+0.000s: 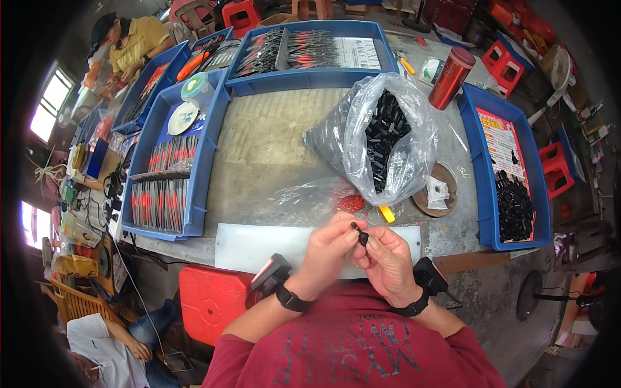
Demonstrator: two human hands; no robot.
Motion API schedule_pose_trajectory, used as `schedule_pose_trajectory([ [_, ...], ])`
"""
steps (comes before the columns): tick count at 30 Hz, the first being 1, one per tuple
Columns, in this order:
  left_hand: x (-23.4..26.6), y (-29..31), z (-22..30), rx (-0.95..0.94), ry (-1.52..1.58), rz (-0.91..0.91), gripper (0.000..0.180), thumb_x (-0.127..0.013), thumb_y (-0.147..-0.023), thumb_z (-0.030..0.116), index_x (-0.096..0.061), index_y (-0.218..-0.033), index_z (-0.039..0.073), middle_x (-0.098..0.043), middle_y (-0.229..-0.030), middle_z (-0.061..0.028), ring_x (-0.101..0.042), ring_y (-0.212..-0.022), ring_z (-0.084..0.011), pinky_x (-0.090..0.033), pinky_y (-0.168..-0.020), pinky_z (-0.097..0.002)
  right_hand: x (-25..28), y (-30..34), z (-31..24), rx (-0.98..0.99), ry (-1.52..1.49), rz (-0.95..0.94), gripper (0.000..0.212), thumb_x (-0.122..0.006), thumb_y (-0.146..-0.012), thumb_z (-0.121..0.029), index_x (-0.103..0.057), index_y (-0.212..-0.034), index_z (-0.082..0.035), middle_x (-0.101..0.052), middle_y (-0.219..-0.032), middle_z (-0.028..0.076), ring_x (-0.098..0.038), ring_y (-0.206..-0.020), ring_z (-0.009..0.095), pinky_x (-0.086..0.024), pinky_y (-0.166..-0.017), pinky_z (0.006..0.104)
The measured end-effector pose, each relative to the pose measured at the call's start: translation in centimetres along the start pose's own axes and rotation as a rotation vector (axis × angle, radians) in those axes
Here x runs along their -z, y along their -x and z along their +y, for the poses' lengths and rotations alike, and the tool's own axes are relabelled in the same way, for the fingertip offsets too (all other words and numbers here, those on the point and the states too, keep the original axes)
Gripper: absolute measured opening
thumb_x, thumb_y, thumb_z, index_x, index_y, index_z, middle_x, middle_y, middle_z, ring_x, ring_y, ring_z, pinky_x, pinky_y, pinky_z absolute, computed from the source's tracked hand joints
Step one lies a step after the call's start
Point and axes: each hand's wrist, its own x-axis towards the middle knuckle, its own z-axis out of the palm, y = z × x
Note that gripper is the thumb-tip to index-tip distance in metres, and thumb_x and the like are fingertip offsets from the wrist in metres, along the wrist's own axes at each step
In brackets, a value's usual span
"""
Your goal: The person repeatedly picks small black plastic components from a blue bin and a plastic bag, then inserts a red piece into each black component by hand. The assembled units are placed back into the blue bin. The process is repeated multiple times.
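Note:
Above the near edge of the table, my left hand point(330, 249) and my right hand point(391, 265) meet fingertip to fingertip. A small black plastic part point(363, 238) is pinched in my right thumb and fingers. At its upper left my left thumb and forefinger close on a tiny dark piece point(354, 226), too small to name. Beneath my hands lies a white board point(249, 249). Just beyond them, small red pieces point(352, 204) sit in a clear plastic bag point(304, 197). Farther off stands a large open clear bag point(417, 152) full of black plastic parts point(386, 139).
Blue trays with packed red-and-black items stand at left point(200, 187) and back point(310, 81). At right, a blue tray point(482, 187) holds black parts. A red bottle point(451, 77), a round brown dish point(424, 205) and a yellow-handled tool point(387, 214) lie around the bag. A person point(139, 42) works far left.

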Motion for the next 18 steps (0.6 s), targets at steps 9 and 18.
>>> schedule_pose_trajectory([
  [9, -0.37, 0.31, 0.27, -0.045, -0.119, 0.025, 0.014, -0.046, -0.083, 0.003, -0.054, -0.090, -0.006, -0.045, -0.089, -0.0039, -0.053, -0.058, -0.0097, -0.045, -0.049, -0.0196, -0.52, 0.32, 0.13, -0.024, -0.040, 0.009, 0.015, -0.049, -0.087, -0.011, -0.052, -0.096, 0.002, -0.058, -0.078, 0.006, -0.053, -0.068, 0.012, -0.043, -0.061, 0.0223],
  [18, -0.16, 0.70, -0.15, -0.239, -0.515, 0.093, 0.020, -0.054, -0.081, 0.011, -0.061, -0.091, -0.005, -0.048, -0.094, -0.0061, -0.047, -0.075, -0.0118, -0.038, -0.067, -0.0223, -0.50, 0.41, 0.27, -0.047, -0.072, 0.003, 0.017, -0.051, -0.087, -0.012, -0.053, -0.098, 0.000, -0.058, -0.079, 0.006, -0.054, -0.069, 0.011, -0.043, -0.061, 0.0220],
])
